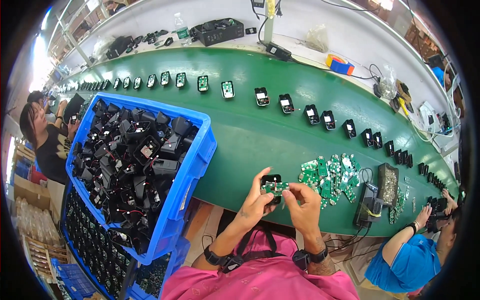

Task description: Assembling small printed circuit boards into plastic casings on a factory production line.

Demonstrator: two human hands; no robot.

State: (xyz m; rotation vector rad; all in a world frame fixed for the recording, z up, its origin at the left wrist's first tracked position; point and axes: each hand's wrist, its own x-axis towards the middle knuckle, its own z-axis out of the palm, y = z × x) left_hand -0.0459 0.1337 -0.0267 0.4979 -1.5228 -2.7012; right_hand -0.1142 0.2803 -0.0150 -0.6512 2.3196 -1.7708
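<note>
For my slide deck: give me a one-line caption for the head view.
Both hands, left and right, fit a green board into a black housing beside a blue crate.

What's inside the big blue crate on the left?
The blue crate is heaped with black plastic housings trailing red wires. Its bottom and lower layers are covered by the heap.

A single view is supplied, taken from a camera worn on the person's head; it is directed steeply downward and forward, across the green conveyor belt [260, 125] toward the far white shelf [310, 30]; the left hand [255, 202] and right hand [305, 202] are seen close beneath the lens, near the lower centre; the forearms are admitted from the lower edge; straight edges are bent toward the rim by the fisheye lens; dark corners are left outside the image circle; no second view is provided, so no overlap can be recorded.
</note>
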